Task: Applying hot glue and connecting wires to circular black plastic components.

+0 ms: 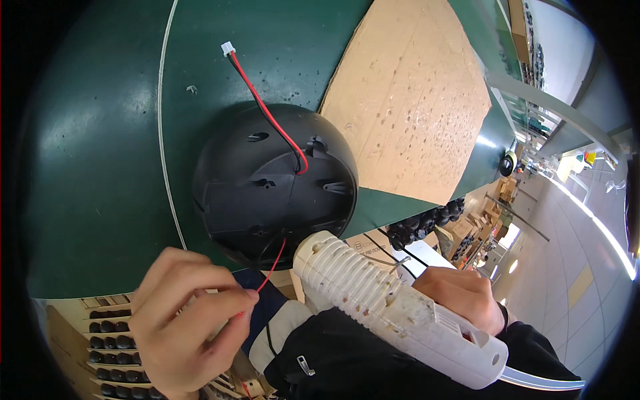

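Your left hand (190, 320) pinches the red wire (272, 268), your right hand (460, 293) grips the white glue gun (400, 313); steady both, without tugging, at the black shell (233, 163), near on the desk (100, 147).

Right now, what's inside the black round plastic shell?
Inside the shell: black moulded fittings, a red-and-black cable emerging near the middle, a thin red wire leading to the left hand. Hidden: anything behind the white ribbed plastic tool or beneath the shell's inner surface.
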Demonstrator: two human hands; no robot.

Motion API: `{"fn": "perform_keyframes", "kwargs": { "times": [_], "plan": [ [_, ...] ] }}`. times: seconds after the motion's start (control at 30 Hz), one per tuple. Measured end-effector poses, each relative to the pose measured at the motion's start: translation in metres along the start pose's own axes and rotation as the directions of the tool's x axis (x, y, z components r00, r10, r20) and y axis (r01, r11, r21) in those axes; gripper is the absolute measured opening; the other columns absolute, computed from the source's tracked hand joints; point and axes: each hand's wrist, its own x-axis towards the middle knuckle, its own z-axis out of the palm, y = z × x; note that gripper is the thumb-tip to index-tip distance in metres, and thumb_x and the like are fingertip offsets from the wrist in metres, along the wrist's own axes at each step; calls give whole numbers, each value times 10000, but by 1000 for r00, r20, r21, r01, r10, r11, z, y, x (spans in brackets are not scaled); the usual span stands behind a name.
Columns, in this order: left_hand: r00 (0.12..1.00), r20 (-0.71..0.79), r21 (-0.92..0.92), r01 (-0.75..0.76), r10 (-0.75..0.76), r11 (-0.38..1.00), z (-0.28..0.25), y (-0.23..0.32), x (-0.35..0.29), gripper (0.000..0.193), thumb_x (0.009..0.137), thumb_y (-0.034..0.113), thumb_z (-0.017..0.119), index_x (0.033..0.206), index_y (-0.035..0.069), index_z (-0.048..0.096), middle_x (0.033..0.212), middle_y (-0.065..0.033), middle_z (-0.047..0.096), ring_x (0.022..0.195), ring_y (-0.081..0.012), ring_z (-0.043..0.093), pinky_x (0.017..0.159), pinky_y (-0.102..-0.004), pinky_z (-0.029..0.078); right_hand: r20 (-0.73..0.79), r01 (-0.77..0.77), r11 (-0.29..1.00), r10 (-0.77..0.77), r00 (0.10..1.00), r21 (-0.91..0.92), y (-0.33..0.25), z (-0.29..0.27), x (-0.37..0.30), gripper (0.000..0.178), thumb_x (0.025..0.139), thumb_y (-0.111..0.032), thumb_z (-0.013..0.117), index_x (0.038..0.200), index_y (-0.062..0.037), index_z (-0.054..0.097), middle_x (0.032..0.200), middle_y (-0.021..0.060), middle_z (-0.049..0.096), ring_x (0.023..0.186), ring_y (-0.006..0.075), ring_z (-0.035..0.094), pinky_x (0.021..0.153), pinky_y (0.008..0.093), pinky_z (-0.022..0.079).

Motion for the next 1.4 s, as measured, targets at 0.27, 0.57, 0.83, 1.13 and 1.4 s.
{"fn": "perform_keyframes", "kwargs": {
  "times": [0.27, 0.57, 0.83, 1.13, 1.4],
  "plan": [
    [996, 58, -46, -70, 73, 996, -12, 7, 11, 190, 591, 22, 728, 767, 38, 658, 765, -58, 588, 687, -208, 532, 596, -309, 410, 30, -32, 999, 32, 999, -9, -5, -4, -3, 266, 748, -54, 699, 933, 104, 592, 861, 208, 622, 769, 343, 653, 661, 375, 533],
    [972, -45, -163, 220, -230, 962, -20, 9, 83, 301, 856, 126, 661, 1115, -24, 628, 720, 15, 509, 659, -40, 441, 575, -204, 325, -169, 19, 994, -37, 985, -107, 0, -3, -10, 328, 729, -46, 699, 1002, 100, 592, 981, 233, 620, 922, 381, 643, 807, 410, 533],
    [917, 246, -265, 376, -314, 888, -6, 30, 127, 82, 859, 76, 662, 875, -3, 647, 666, -8, 620, 579, -31, 542, 521, -166, 394, -124, 109, 989, -121, 985, -102, 7, -2, 11, 268, 770, -58, 659, 975, 92, 573, 912, 216, 593, 859, 369, 622, 737, 399, 519],
    [960, 136, -440, 279, -244, 854, 11, 14, 128, 116, 860, 87, 663, 787, 6, 621, 720, -44, 639, 556, -47, 543, 487, -174, 425, -179, 126, 976, -158, 971, -177, 8, -1, 10, 247, 763, -54, 664, 936, 90, 564, 844, 190, 587, 745, 324, 613, 631, 363, 507],
    [979, 44, -431, 198, -199, 880, 3, 15, 113, 117, 857, 82, 654, 780, 10, 601, 747, -61, 637, 572, -59, 557, 496, -183, 435, -154, 142, 979, -165, 974, -148, 11, 1, 11, 263, 741, -47, 679, 927, 97, 562, 793, 176, 579, 679, 300, 604, 564, 358, 484]
  ]
}}
